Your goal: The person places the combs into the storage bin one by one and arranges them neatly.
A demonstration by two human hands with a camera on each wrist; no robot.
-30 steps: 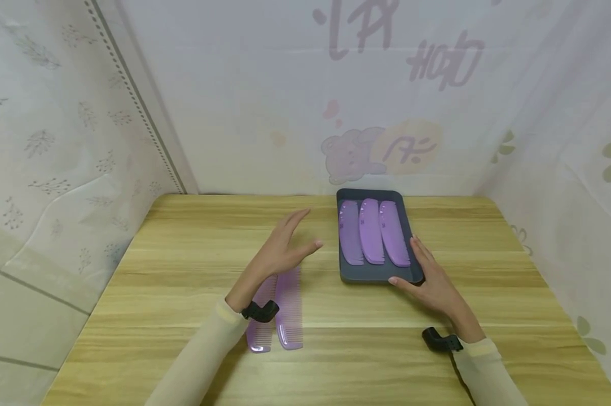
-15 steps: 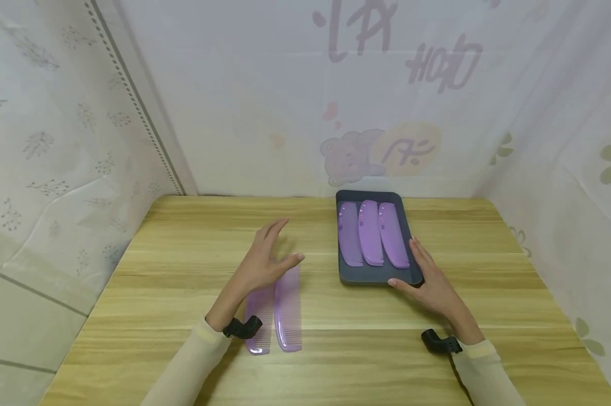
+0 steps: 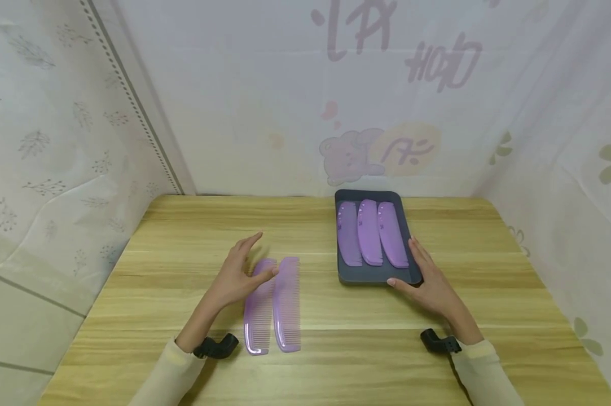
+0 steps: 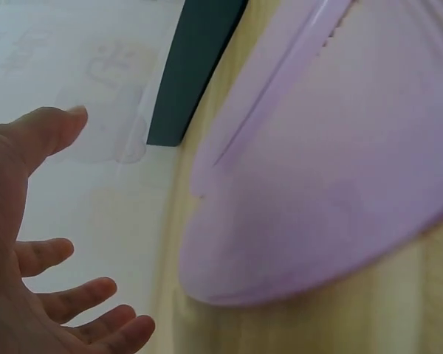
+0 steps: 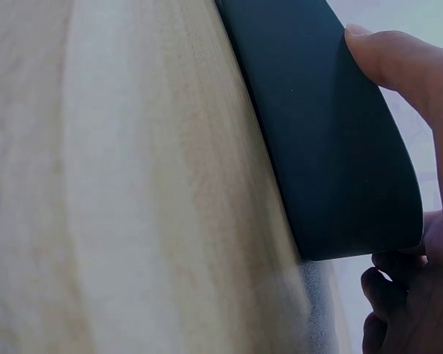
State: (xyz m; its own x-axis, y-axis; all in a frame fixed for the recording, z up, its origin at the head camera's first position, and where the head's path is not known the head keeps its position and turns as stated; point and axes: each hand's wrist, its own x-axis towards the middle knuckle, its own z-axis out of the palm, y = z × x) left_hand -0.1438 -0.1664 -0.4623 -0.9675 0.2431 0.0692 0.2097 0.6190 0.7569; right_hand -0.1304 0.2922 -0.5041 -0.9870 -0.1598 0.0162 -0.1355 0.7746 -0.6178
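My left hand (image 3: 234, 279) is spread with thumb and fingers apart over the upper part of a translucent purple comb (image 3: 258, 330). A second purple comb (image 3: 286, 316) lies just right of it, both flat on the table, teeth facing right. In the left wrist view the hand (image 4: 29, 280) holds nothing, and a comb (image 4: 303, 206) fills much of the picture. My right hand (image 3: 429, 287) grips the near right corner of a dark grey tray (image 3: 371, 276), thumb on the front rim and fingers along the right side. The right wrist view shows the tray's outer wall (image 5: 332, 147).
Three purple combs lie side by side in the tray: a left one (image 3: 349, 237), a middle one (image 3: 370, 237) and a right one (image 3: 394, 239). The wood-grain table (image 3: 335, 361) ends at a printed cloth (image 3: 254, 113) behind, with cloth on both sides.
My left hand has drawn left and toward me, away from the tray's side, uncovering more of the two loose combs. My right hand stays at the tray corner.
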